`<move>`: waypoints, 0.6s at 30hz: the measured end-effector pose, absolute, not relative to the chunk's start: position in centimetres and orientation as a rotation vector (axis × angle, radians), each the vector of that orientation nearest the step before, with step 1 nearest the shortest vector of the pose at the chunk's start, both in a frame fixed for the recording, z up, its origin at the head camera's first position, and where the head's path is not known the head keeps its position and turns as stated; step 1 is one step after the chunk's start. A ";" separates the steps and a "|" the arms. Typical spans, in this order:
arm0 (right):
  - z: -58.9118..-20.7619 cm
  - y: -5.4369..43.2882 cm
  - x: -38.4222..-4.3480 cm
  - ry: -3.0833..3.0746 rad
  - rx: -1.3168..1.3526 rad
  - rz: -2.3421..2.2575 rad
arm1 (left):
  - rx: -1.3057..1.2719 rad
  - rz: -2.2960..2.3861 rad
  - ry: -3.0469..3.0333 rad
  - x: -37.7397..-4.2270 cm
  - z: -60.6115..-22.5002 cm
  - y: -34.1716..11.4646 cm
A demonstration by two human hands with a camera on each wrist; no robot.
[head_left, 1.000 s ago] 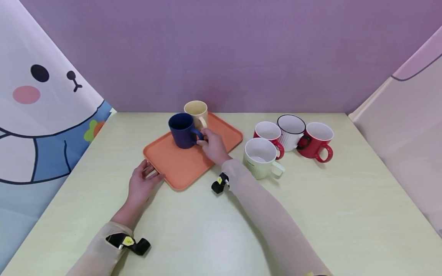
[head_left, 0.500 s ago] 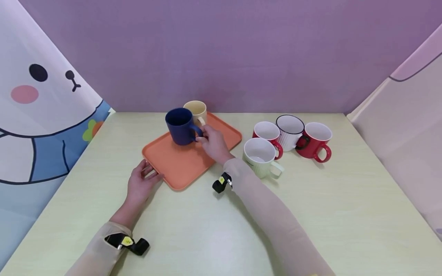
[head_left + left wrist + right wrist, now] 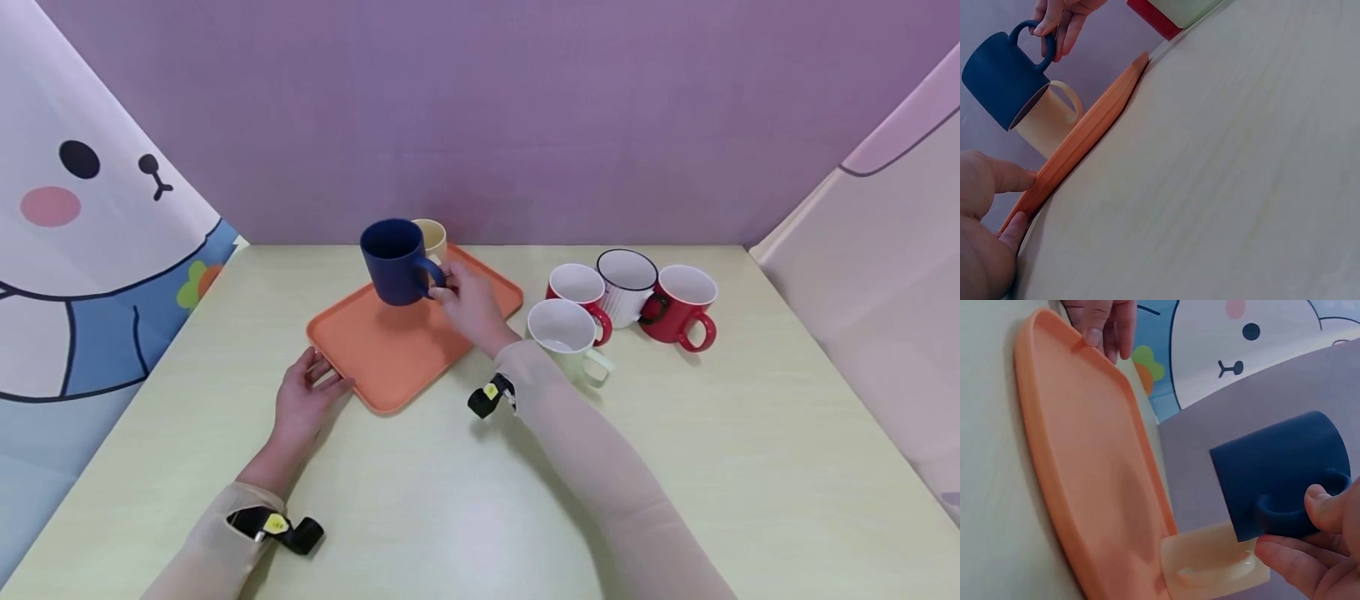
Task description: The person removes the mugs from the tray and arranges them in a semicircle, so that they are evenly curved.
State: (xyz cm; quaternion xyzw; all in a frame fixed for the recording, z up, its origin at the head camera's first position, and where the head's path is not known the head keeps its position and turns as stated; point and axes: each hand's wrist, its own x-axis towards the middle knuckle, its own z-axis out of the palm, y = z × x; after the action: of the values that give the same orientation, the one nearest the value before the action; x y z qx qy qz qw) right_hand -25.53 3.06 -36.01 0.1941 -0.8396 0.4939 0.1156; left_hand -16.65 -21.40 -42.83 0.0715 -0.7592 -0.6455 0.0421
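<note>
a: what does the right hand [image 3: 472,304] have?
b: it grips the handle of a dark blue, matte, cylindrical mug [image 3: 396,271], with the thumb and fingers round the loop.
a: and where is that mug?
b: in the air above the smooth orange rectangular tray [image 3: 386,358], over its far part, with the base clear of the surface and the handle pointing to the tray's right side.
a: the left hand [image 3: 303,404]?
b: at the tray's near left corner, fingers and thumb loosely extended and touching the rim from outside, not wrapped round anything.
a: does anything stand on the tray?
b: a cream-yellow mug with a looped handle [image 3: 432,236], at the far end, partly hidden behind the blue one. i can't tell whether those two touch.
a: what's to the right of the tray?
b: a pale green mug with a white inside [image 3: 562,329] nearest, a red mug with a white inside [image 3: 577,283] just behind it, then a ribbed white mug with a black rim and handle [image 3: 622,304], and a second red mug [image 3: 667,329] farthest from the tray.
a: and under the tray?
b: a pale, faintly grained table [image 3: 390,517].
</note>
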 end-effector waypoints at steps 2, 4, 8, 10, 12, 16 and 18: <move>-35.8 3.3 -25.4 -2.468 0.567 1.444 | 0.217 -1.975 -2.319 -16.6 -42.9 -21.4; -35.6 3.5 -25.3 -2.474 0.564 1.447 | 0.212 -1.974 -2.319 -16.6 -42.9 -21.5; -34.9 3.8 -24.9 -2.499 0.548 1.470 | 0.207 -1.969 -2.320 -16.6 -43.0 -21.5; -34.5 4.0 -24.6 -2.508 0.539 1.482 | 0.207 -1.968 -2.322 -16.6 -43.0 -21.5; -34.0 4.3 -24.3 -2.510 0.531 1.488 | 0.204 -1.969 -2.319 -16.7 -43.0 -21.5; -33.4 4.9 -23.8 -2.495 0.517 1.508 | 0.199 -1.976 -2.316 -16.8 -43.1 -21.5; -33.2 5.3 -23.6 -2.488 0.507 1.514 | 0.200 -1.978 -2.313 -16.8 -43.1 -21.5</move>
State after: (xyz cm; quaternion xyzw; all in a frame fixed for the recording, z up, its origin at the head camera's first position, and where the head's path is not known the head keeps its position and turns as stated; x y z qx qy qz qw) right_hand -23.60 5.28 -33.19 0.1707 -0.8380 0.5100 0.0924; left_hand -16.80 -21.48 -43.10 0.0654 -0.7575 -0.6479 0.0459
